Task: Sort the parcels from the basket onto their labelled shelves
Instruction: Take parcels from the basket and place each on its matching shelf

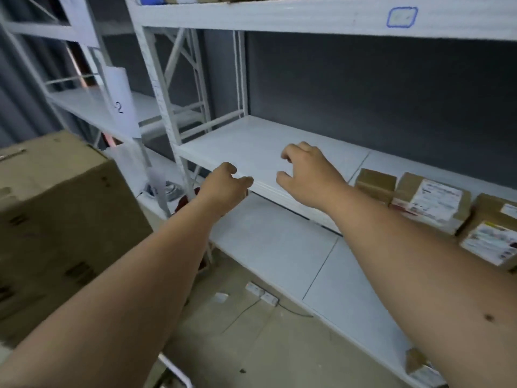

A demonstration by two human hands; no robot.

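Both my arms reach toward a white metal shelf (251, 144). My left hand (226, 183) hovers at the shelf's front edge with fingers loosely curled and holds nothing. My right hand (307, 172) is over the shelf board, fingers curved downward, also with nothing in it. Three brown cardboard parcels with white labels lie on the same shelf to the right: a small one (376, 184), a middle one (432, 201) and one at the frame edge (492, 236). A blue-outlined label (402, 16) marks the beam above. The basket is not visible.
A large cardboard box (56, 214) stands at the left. A paper sign with "2" (121, 102) hangs on the neighbouring rack. A lower shelf (279, 247) holds a small parcel (419, 365) at bottom right. A power strip (261, 292) and cable lie on the floor.
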